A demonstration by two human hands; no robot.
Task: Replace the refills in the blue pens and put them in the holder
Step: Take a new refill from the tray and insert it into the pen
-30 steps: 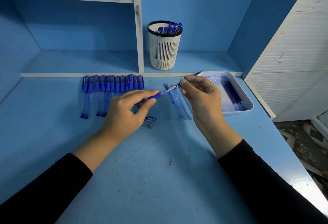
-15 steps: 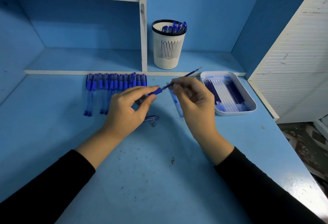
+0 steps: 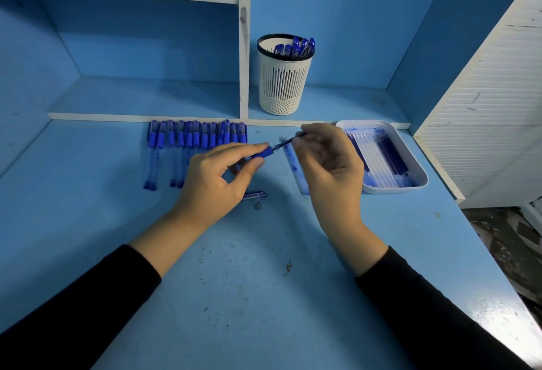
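My left hand (image 3: 218,176) grips a blue pen barrel (image 3: 263,153) by its rubber grip, open end pointing right. My right hand (image 3: 328,164) pinches a thin refill (image 3: 286,142) whose near end sits in the barrel's mouth. A row of several capped blue pens (image 3: 193,141) lies behind my left hand. A white slotted holder (image 3: 283,85) with several pens in it stands on the low shelf. A pen cap (image 3: 255,195) and a small metal tip (image 3: 257,206) lie on the desk by my left hand.
A white tray (image 3: 410,161) at the right holds several refills, clear and dark blue. A few refills (image 3: 293,161) lie loose on the desk beside my right hand. A white louvred panel (image 3: 492,100) borders the desk's right side. A shelf divider (image 3: 243,47) stands left of the holder.
The refill has gone further into the barrel, so less of it shows. My right hand has moved left, closer to my left hand.
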